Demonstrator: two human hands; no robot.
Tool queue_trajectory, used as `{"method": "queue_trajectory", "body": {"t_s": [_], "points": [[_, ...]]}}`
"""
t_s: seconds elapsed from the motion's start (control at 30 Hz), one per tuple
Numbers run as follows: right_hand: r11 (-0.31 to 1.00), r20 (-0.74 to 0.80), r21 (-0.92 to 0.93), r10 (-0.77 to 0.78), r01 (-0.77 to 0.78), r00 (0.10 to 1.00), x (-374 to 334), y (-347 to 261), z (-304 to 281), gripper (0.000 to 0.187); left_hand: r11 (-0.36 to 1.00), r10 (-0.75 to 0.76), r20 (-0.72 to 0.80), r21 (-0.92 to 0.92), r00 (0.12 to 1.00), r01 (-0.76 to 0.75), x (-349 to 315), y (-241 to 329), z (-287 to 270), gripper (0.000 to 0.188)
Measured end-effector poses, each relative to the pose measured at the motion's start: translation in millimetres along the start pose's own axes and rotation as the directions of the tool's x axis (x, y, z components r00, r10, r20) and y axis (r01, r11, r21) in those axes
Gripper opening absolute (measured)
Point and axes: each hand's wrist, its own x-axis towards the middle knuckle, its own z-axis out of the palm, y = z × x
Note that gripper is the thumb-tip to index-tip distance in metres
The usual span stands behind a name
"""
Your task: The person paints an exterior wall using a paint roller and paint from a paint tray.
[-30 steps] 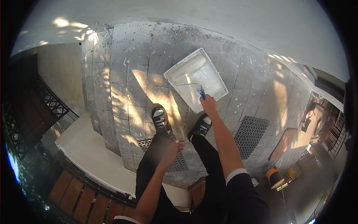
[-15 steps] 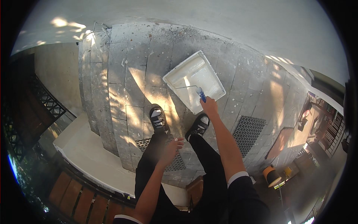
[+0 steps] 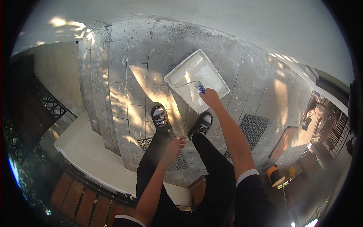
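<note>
My right hand (image 3: 210,97) is closed round the blue handle of a paint roller (image 3: 200,87) and reaches over a white paint tray (image 3: 216,72). The roller's thin wire frame runs leftward across the tray. Its roller head blends into the white and is hard to make out. White paint coats the tray, which sits at an angle on the paving beyond my feet. My left hand (image 3: 174,150) hangs above my left leg, with fingers loosely bent and apart and nothing visible in them.
Grey paving (image 3: 117,72) carries white splatters. Beyond the tray rises a pale wall (image 3: 242,19). Perforated dark mats (image 3: 254,130) lie by my feet, with a reddish-brown mat (image 3: 283,142) farther right. A low pale ledge (image 3: 94,151) runs along the left; an orange-and-black lamp (image 3: 275,176) stands at right.
My right hand has moved a little farther away and to the left, pushing the roller deeper over the tray. My left hand stays nearly in place.
</note>
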Motion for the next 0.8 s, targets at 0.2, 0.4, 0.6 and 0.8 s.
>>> {"method": "queue_trajectory", "body": {"t_s": [0.2,0.4,0.6,0.8], "points": [[0.995,-0.12,-0.061,-0.081,0.074,0.99,-3,-4,18,0.043,0.999,-0.006,0.021,-0.047,1.0,0.007,9,-18,-11,0.044],[0.991,-0.154,0.128,-0.009,0.029,0.988,-14,19,40,0.044,0.995,0.088,-0.007,0.048,0.996,-0.088,-1,3,1,0.044],[0.993,-0.159,0.112,0.047,-0.029,0.986,-35,29,33,0.046,1.0,0.012,0.018,0.021,1.0,-0.012,7,-11,-5,0.047],[0.999,-0.185,0.027,0.042,-0.037,0.982,-59,44,15,0.045,0.985,0.025,0.004,0.168,1.0,-0.026,4,0,1,0.048]]}}
